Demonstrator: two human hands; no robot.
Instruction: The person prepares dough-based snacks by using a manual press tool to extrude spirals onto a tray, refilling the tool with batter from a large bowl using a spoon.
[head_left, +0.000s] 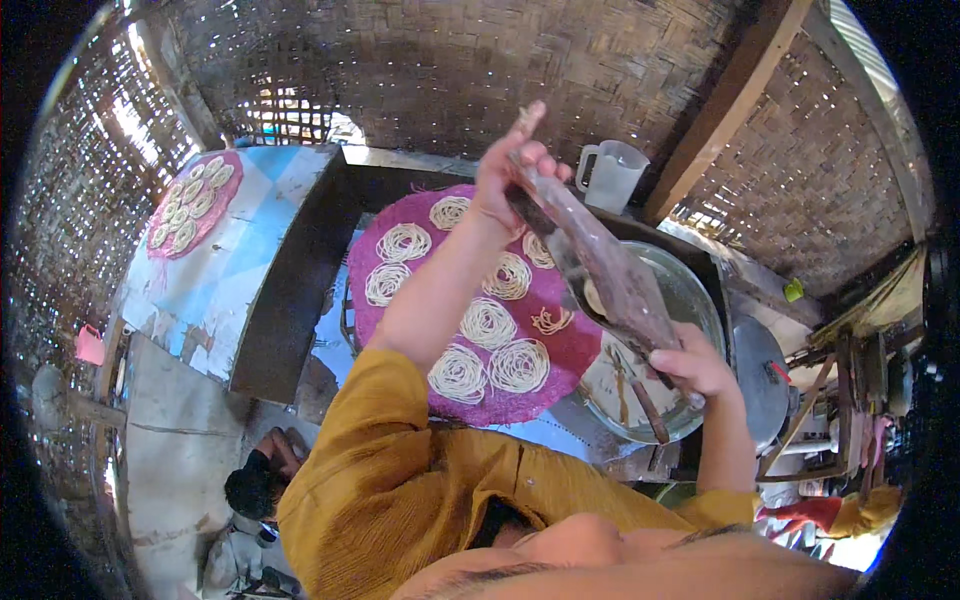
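A long, worn wooden press-like tool (611, 274) slants across the view, raised over the table. My left hand (517, 176) grips its upper end, with one finger pointing away from it. Around its lower end my right hand (697, 361) is closed. Beneath lies a round purple mesh sheet (559, 382) bearing several coiled rounds of thin, pale strands (487, 322). A small loose clump of strands (552, 321) sits at its right side. Partly hidden by the tool, a wide metal basin (709, 300) contains pale dough (606, 375) and a wooden-handled implement (649, 411).
A translucent plastic pitcher (615, 176) stands behind the basin. At left, a blue-and-white covered surface (255, 202) holds another sheet of coils (191, 199). A lidded pot (757, 375) is at right. A person (255, 480) is low down at lower left. Woven walls (450, 75) enclose the space.
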